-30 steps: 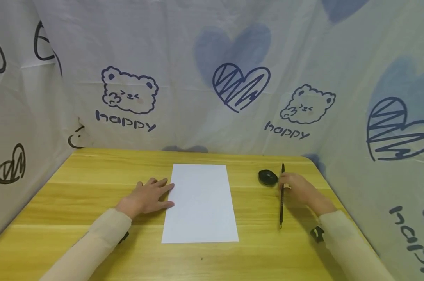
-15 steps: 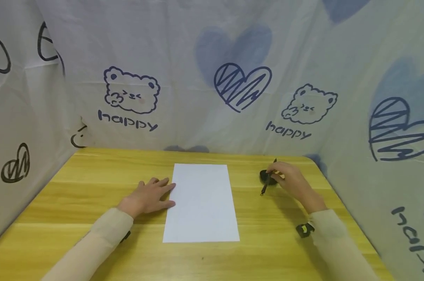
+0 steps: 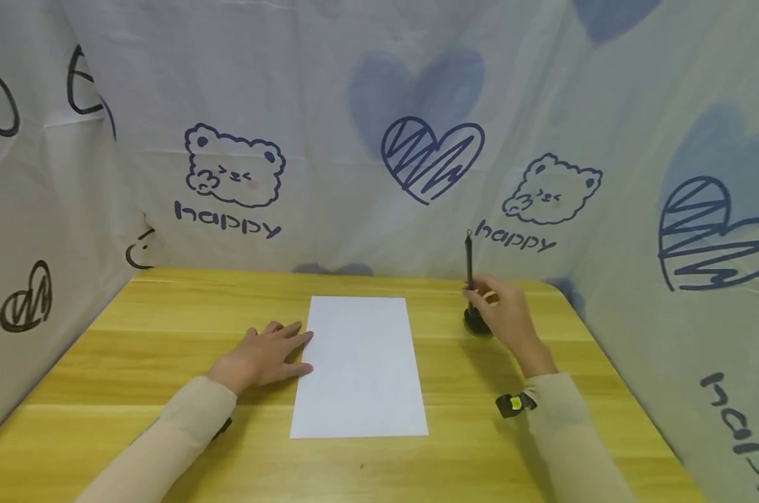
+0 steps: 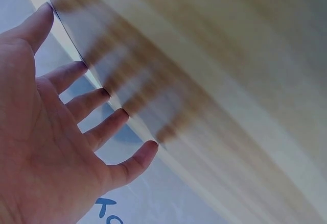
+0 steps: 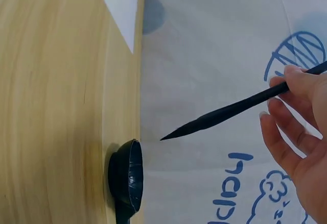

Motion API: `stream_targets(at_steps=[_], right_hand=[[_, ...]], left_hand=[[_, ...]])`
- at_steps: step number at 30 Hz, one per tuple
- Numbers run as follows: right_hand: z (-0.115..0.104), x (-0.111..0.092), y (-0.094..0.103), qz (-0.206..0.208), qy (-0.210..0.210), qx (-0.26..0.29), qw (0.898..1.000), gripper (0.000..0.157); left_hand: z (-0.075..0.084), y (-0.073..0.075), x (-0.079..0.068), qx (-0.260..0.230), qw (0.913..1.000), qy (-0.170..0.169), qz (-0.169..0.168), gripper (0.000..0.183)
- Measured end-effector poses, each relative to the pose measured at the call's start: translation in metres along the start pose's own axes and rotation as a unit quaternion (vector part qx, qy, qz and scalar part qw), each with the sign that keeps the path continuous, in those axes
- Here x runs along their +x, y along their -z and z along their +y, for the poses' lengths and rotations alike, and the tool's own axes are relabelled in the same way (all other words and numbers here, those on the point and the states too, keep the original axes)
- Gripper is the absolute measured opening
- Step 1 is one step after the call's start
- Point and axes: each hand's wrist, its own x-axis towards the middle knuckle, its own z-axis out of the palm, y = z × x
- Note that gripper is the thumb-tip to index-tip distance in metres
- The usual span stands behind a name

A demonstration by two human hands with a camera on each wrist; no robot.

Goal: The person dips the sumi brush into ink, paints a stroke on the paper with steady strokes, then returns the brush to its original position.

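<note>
A white sheet of paper (image 3: 360,370) lies on the wooden table. My left hand (image 3: 266,356) rests at its left edge, fingers spread, thumb and fingertips touching the paper's margin; the left wrist view shows that palm (image 4: 51,127) and the fingertips on the tabletop. With thumb and fingers, my right hand (image 3: 505,314) pinches a black writing brush (image 3: 470,258), its looped end up. In the right wrist view the brush (image 5: 219,116) points its dark tip toward a small black ink dish (image 5: 127,178), apart from it. The hand partly covers the dish (image 3: 476,323) in the head view.
The yellow wood-grain table (image 3: 165,328) reaches to a white printed cloth (image 3: 329,175) hanging behind and at both sides. A small dark device (image 3: 511,404) sits on the right wrist, close above the table.
My right hand has moved left to the ink dish and swung the brush over, so its tip, earlier pointing away, now points down. The left hand stays on the paper's edge.
</note>
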Motion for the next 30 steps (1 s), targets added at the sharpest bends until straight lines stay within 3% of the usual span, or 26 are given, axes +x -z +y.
stream_targets(at_steps=[7,15,24,30], right_hand=[[0.011,0.002,0.005,0.03,-0.057,0.016,0.998,0.016],[0.027,0.003,0.017,0.043,-0.14,0.045,0.988,0.023],[0.041,0.003,0.016,0.056,-0.183,0.077,0.979,0.023],[0.056,0.001,0.01,0.056,-0.17,0.078,0.981,0.022]], left_hand=[[-0.002,-0.003,-0.001,-0.001,1.0,0.0,0.002,0.077],[-0.002,-0.003,0.0,0.006,1.0,-0.002,0.007,0.076],[0.001,0.001,-0.001,0.001,1.0,-0.003,0.001,0.075],[0.002,0.001,-0.002,-0.006,1.0,0.0,-0.001,0.074]])
